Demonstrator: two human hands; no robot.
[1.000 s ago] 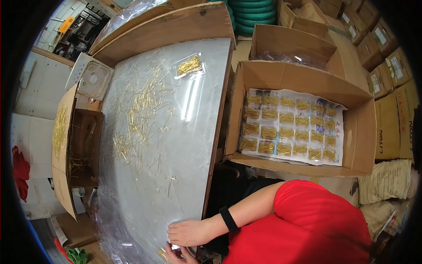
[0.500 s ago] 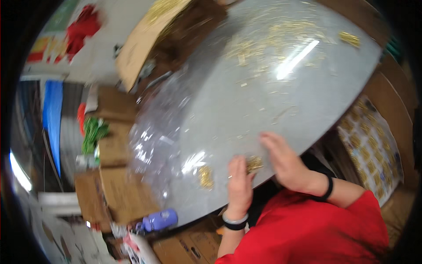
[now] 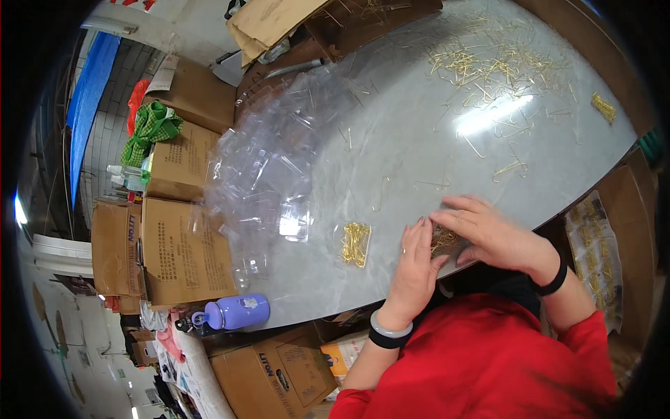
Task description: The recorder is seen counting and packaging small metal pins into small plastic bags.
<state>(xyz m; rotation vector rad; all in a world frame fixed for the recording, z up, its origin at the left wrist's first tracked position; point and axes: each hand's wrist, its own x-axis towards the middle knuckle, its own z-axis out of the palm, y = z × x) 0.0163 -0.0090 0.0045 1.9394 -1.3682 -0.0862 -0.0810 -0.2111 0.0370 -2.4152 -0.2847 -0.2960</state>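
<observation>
A bundle of gold hooks [image 3: 442, 242] sits near the edge of the grey table [image 3: 412, 164], between the left hand [image 3: 413, 274], fingers straight and together, and the curved right hand [image 3: 492, 234]; their grip is unclear. Leftward lie clear trays [image 3: 272, 167], then cardboard boxes [image 3: 188, 248].

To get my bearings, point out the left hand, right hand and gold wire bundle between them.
Left hand [image 3: 413, 276]: head view, back of the hand.
Right hand [image 3: 498, 235]: head view, back of the hand.
Gold wire bundle [image 3: 442, 241]: head view, its exposed middle.
</observation>
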